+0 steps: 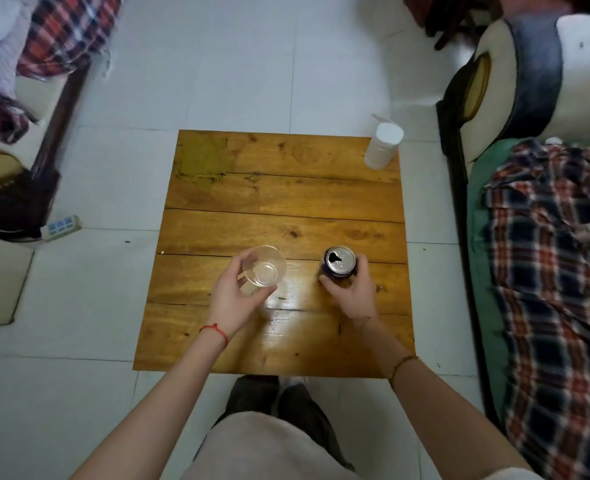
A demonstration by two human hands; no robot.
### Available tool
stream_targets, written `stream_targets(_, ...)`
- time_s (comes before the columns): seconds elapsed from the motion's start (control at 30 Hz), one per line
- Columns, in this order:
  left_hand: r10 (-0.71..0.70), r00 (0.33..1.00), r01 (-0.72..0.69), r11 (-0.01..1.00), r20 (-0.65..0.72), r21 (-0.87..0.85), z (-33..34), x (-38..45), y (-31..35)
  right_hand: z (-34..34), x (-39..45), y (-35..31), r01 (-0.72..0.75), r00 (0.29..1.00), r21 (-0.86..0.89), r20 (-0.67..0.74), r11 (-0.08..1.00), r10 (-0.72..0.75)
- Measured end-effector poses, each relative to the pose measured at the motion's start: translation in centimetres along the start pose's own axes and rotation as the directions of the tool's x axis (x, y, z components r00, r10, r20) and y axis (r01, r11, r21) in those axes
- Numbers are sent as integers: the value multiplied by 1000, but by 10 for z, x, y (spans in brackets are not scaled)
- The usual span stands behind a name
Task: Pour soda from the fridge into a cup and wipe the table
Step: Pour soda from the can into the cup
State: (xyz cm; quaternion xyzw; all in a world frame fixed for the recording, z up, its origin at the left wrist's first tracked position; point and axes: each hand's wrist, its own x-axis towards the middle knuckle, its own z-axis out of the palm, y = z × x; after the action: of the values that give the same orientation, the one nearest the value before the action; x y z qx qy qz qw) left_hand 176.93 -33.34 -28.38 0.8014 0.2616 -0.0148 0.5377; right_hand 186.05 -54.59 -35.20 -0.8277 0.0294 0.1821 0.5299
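Nearest, we see our two forearms reaching over the near edge of the wooden table [279, 195], a red string on the left wrist and a thin band on the right. Our left hand [233, 297] holds a clear plastic cup [265, 265], thumb and fingers curled round its side; the cup looks empty and tips a little toward us, so whether it is raised off the boards we cannot tell. Just to the right of it, apart from the cup, our right hand [352, 292] wraps round a dark soda can [339, 263], which stands upright on the tabletop with its tab already open and the mouth showing black. Beyond the right hand, at the far right corner of the table, stands a white plastic bottle [383, 145] with a white lid. Beyond the left hand, the far left corner carries a dull green patch [203, 159] on the wood. A white power strip [60, 227] lies on the tiled floor, well left of the left hand.
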Motion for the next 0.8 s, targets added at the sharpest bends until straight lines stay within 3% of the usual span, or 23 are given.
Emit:
stream_targets(0.43, 164, 985, -168, 983, 46, 80, -27, -50, 85, -77, -70, -118, 357, 934, -144, 23, 923, -357)
stream_targets(0.8, 291, 953, -299, 947, 82, 118, -57, -71, 121, -108, -111, -199, 495, 862, -343, 78, 798, -501)
